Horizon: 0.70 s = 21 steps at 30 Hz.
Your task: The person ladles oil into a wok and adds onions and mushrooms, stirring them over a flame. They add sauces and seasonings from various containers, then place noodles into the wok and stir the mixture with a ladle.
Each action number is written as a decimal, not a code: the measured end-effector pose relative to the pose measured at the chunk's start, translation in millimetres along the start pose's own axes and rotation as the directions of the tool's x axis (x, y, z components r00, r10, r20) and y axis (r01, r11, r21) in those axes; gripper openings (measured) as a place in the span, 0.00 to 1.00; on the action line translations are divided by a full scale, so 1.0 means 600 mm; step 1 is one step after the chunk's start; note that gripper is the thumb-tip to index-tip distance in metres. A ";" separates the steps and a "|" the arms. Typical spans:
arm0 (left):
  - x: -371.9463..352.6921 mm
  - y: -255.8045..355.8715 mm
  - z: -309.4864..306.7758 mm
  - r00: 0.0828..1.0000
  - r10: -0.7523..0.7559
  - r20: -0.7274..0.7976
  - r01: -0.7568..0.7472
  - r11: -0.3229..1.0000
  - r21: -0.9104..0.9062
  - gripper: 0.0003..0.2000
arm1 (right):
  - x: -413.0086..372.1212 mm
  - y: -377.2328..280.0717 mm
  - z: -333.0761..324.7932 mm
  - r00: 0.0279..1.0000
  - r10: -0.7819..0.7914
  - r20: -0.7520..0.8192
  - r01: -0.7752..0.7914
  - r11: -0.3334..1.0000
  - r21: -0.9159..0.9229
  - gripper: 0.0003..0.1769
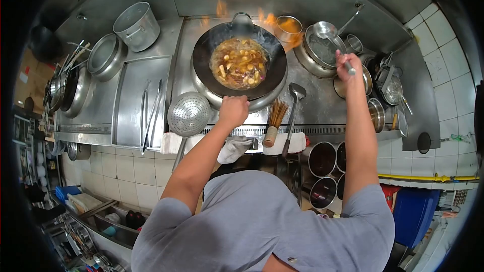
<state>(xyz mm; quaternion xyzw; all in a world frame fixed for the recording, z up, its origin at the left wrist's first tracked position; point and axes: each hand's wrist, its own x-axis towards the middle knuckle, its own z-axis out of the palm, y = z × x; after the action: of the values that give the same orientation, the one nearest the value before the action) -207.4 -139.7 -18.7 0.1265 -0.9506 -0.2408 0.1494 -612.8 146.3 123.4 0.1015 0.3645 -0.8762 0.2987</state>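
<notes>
Wok (277, 65) w/ saucy food (239, 63) sits upper ctr of frame, flames (221, 9) behind. L hand (235, 111) clamped on wok's near edge; R hand (349, 66), upper R, wrapped round ladle (324, 30), its bowl by far rim of steel pot (313, 65).

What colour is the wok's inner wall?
The wok is black around the food, clearest in the head view.

both arms (360, 136) reach forward, left fingers (236, 99) clenched, right fingers (344, 61) curled.
</notes>
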 end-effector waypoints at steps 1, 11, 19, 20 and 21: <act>0.000 0.000 0.000 1.000 -0.002 0.002 0.002 1.000 -0.006 0.10 | 0.025 -0.027 -0.008 1.000 0.011 0.011 -0.012 0.995 0.099 0.25; 0.001 0.009 -0.012 0.999 -0.027 0.038 0.026 0.999 0.019 0.10 | 0.083 -0.105 -0.054 0.995 -0.083 -0.058 0.101 0.867 0.488 0.03; 0.003 0.004 -0.001 1.000 -0.005 0.008 0.005 1.000 -0.006 0.11 | 0.097 -0.109 -0.099 0.993 -0.112 -0.041 0.116 0.834 0.539 0.21; 0.003 0.006 -0.002 1.000 -0.021 0.017 0.021 1.000 0.000 0.11 | 0.072 -0.098 -0.079 0.996 -0.089 -0.024 0.087 0.830 0.550 0.21; 0.003 0.006 -0.003 1.000 -0.014 0.008 0.014 1.000 -0.003 0.11 | 0.070 -0.099 -0.078 0.995 -0.092 -0.026 0.091 0.829 0.552 0.21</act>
<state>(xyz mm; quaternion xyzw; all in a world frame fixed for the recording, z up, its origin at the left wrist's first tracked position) -208.9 -137.6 -15.2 0.1319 -0.9499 -0.2438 0.1441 -683.9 193.1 107.9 0.1650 0.1003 -0.9574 0.2149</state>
